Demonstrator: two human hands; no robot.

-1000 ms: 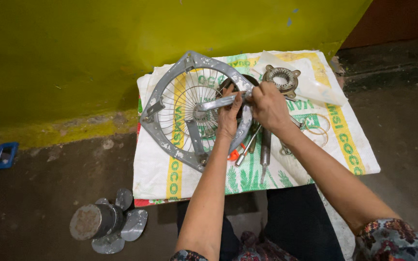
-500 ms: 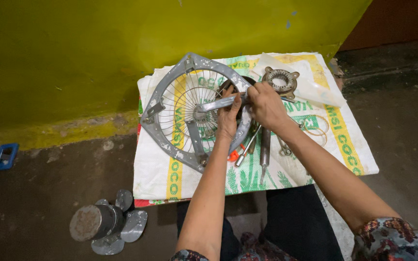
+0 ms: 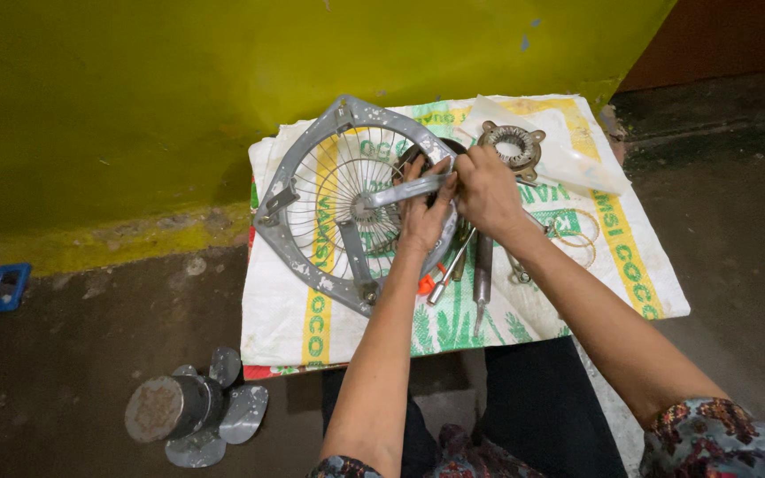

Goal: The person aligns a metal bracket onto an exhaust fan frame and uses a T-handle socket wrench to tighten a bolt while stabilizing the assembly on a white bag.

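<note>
On the floor at far left lies a small blue frame (image 3: 3,288). Nearer the person a grey fan motor with blades (image 3: 189,409) rests on the dark floor. The grey fan guard (image 3: 312,199), a round wire grille in an angular metal frame with spots of worn paint, lies flat on the left part of a white printed sack (image 3: 630,257) spread over the desk. The left hand (image 3: 424,215) rests on the guard's right rim, its grip curled about a grey bracket arm (image 3: 400,190). The right hand (image 3: 487,190) sits just beside it, clenched on the same spot. Under the wrists lie screwdrivers (image 3: 482,274); beyond the hands sits a round metal bearing housing (image 3: 512,146). Behind stands a yellow-green wall (image 3: 179,80).
</note>
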